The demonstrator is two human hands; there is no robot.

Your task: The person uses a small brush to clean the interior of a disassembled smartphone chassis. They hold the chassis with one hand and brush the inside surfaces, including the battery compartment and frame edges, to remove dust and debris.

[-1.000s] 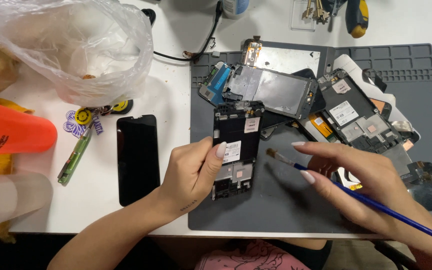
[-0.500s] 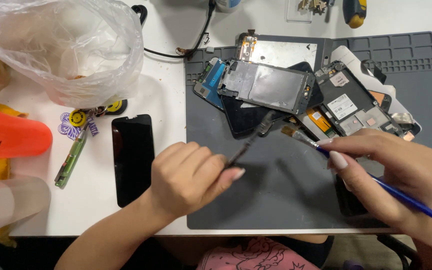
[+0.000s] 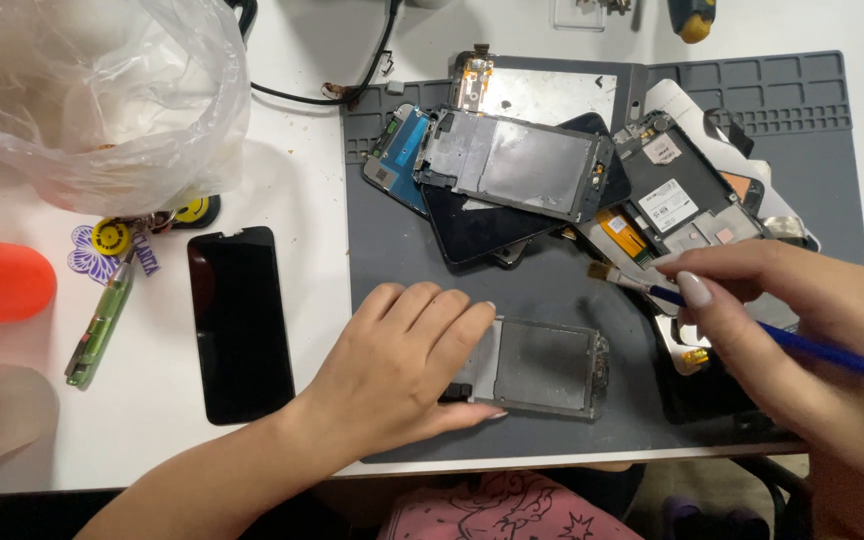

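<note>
White tabletop and a grey mat (image 3: 812, 190) carry the work. On the mat's near edge a phone frame (image 3: 542, 365) now lies flat, metal side up, where a second ago a black board-side phone stood under the left hand; half a second ago the hand was mid-turn. The left hand (image 3: 402, 360) rests on the frame's left end, fingers spread and pressing, closed on nothing. The right hand (image 3: 802, 340) pinches a blue brush (image 3: 752, 325), bristles hovering just right of the frame (apart from it). Beyond sits a heap of phone parts (image 3: 552, 180); left of the mat lie a black screen (image 3: 240, 320) and a plastic bag (image 3: 92, 90).
</note>
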